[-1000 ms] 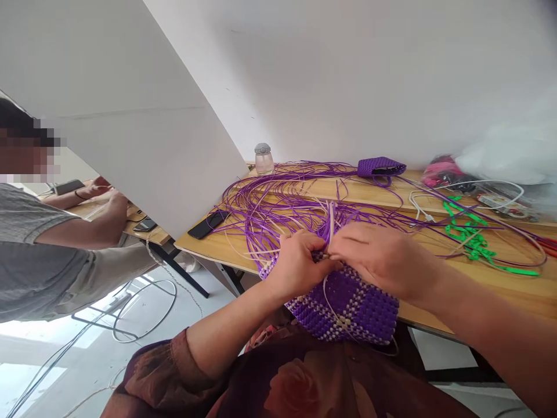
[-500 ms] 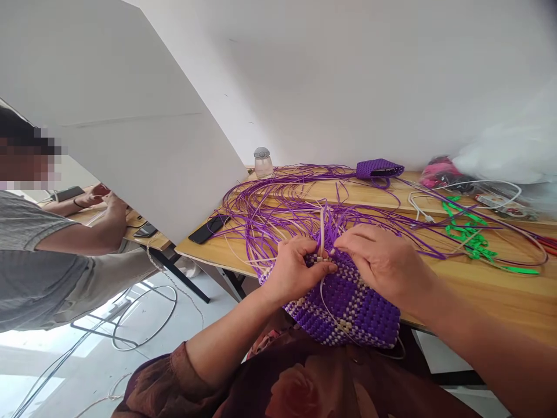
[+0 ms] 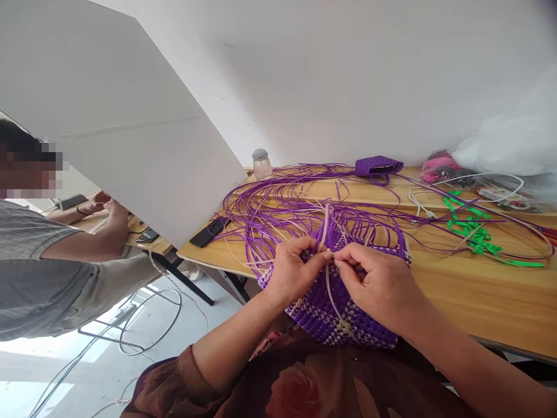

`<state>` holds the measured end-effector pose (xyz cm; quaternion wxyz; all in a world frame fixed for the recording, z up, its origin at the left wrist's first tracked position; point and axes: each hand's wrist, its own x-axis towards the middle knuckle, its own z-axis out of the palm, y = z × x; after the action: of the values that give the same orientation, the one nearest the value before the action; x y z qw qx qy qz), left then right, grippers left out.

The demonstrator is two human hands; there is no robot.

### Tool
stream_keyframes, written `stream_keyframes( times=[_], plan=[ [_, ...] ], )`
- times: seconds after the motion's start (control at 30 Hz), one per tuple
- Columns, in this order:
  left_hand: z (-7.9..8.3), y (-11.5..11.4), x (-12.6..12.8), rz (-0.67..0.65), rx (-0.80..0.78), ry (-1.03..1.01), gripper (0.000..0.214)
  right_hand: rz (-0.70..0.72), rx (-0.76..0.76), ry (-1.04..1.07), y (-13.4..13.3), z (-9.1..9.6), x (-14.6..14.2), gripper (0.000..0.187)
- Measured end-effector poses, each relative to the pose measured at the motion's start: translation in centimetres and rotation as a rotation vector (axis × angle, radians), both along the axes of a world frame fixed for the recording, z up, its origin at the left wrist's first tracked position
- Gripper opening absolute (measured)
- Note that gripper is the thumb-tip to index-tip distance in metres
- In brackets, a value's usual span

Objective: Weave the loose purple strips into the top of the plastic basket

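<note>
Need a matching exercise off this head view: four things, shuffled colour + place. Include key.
Things
1. larger woven piece
2. phone on the near table
3. bottle
4. tangled strip

Colour and place
A. see-through with a grey top, standing near the wall
B. bright green, on the right part of the table
C. purple and pale, at the fingers of the left hand and right hand
D. black, lying near the table's left edge

Pairs: 1-C, 2-D, 3-A, 4-B
</note>
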<state>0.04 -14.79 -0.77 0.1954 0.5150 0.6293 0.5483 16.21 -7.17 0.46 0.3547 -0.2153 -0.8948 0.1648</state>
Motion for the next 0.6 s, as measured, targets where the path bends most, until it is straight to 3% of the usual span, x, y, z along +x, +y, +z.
stream_keyframes(
  times=[0.1,0.27,0.33,0.47,0.6],
  plan=[
    [0.1,0.1,0.0,0.031,-0.025,0.076,0.03,-0.009,-0.052,-0.007,-0.4,0.5,0.5,0.013],
    [0.2,-0.1,-0.1,0.01,-0.024,0.077,0.033,0.043,-0.36,-0.105,0.0,1.4,0.8,0.017],
    [0.1,-0.1,-0.2,0.023,-0.019,0.031,0.034,0.048,-0.337,-0.112,0.3,1.3,0.6,0.016],
    [0.1,0.0,-0.4,-0.02,-0.023,0.026,0.037,0.002,-0.148,0.01,0.8,0.9,0.0,0.011],
    [0.5,-0.3,-0.8,-0.099,-0.023,0.054,0.03,0.116,-0.136,0.066,1.4,1.1,-0.8,0.021]
  ],
)
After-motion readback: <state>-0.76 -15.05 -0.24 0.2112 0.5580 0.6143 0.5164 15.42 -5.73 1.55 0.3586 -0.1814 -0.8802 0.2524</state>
